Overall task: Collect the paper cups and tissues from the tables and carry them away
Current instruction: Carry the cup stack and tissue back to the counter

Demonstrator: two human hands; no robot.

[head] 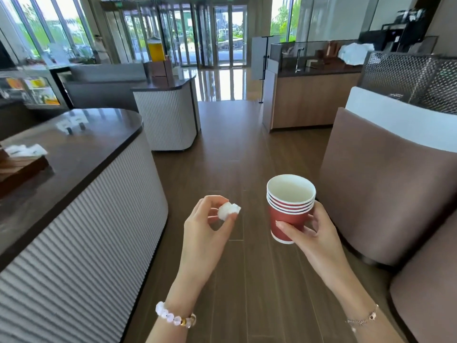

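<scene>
**CARRY-AWAY STEP: CUP STACK AND TISSUE IN HAND**

**Surroundings.** A ribbed white counter (74,149) with a dark top runs along 9 o'clock. An upholstered bench back (383,184) stands at 3 o'clock. The wood-plank aisle (235,144) between them leads toward 12 o'clock.

**Procedure (judged from the present state).** The collected items appear to be in transit.
- Hold the stack upright with its rim level. The top cup looks empty, but the lower cups cannot be checked.
- Walk the middle of the aisle, away from the counter's rounded end and the bench.
- Dropping the tissue into the top cup would likely free one hand for further pickups.

**Right hand** (311,233). At 5 o'clock, the fingers and thumb wrap the lower wall of the stack of red paper cups (289,214). The stack is several cups nested, with the white interior facing up. The grip is closed and firm on the stack.

**Left hand** (207,233). At 6 o'clock, the thumb and fingertips pinch a crumpled white tissue (228,211). The tissue sits near the cup rims, to their 9 o'clock side, and does not touch them.
</scene>
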